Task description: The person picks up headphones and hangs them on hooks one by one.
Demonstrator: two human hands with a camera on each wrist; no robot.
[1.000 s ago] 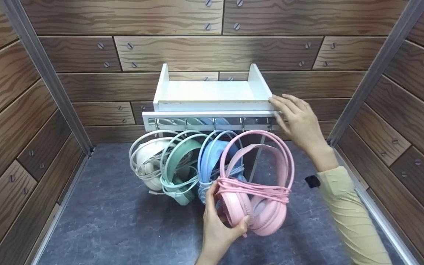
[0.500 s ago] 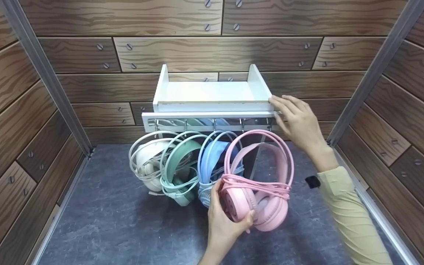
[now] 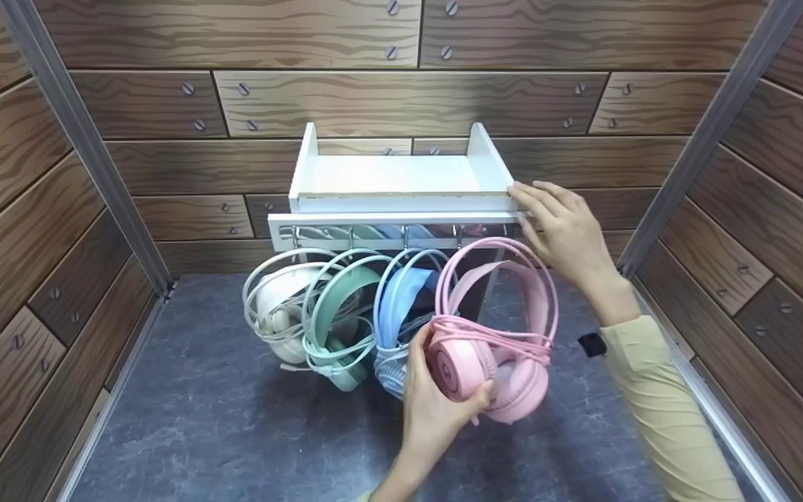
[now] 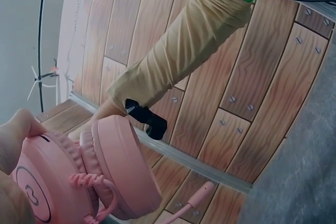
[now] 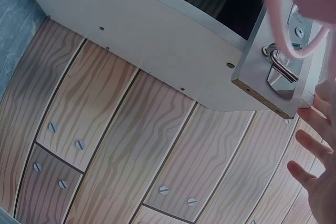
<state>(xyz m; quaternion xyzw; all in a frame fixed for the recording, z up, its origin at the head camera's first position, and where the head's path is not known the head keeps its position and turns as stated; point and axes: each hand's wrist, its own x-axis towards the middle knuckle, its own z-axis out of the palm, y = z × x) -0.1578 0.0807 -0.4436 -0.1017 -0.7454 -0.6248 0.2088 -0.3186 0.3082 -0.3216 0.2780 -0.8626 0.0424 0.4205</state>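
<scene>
My left hand (image 3: 433, 411) holds the pink headphones (image 3: 464, 369) by one ear cup, thumb on the near side. Pink cable is wound across them below the headband. In the right wrist view, a pink band (image 5: 286, 45) lies close by the metal hook (image 5: 283, 66) at the end of the rail; I cannot tell whether it hangs on it. My right hand (image 3: 569, 230) touches the right front corner of the white shelf (image 3: 401, 202) with extended fingers. Left of the pink pair hang blue headphones (image 3: 398, 307), green headphones (image 3: 349, 286) and white headphones (image 3: 286, 286).
The hook rail (image 3: 387, 219) runs along the shelf's front. Wood-patterned walls (image 3: 408, 101) enclose the back and sides, above a dark grey floor (image 3: 234, 432). A black clip (image 3: 591, 344) sits at the right sleeve's cuff.
My left hand has moved up and slightly right with the pink headphones, bringing their headband nearer the rail. My right hand stays at the shelf corner.
</scene>
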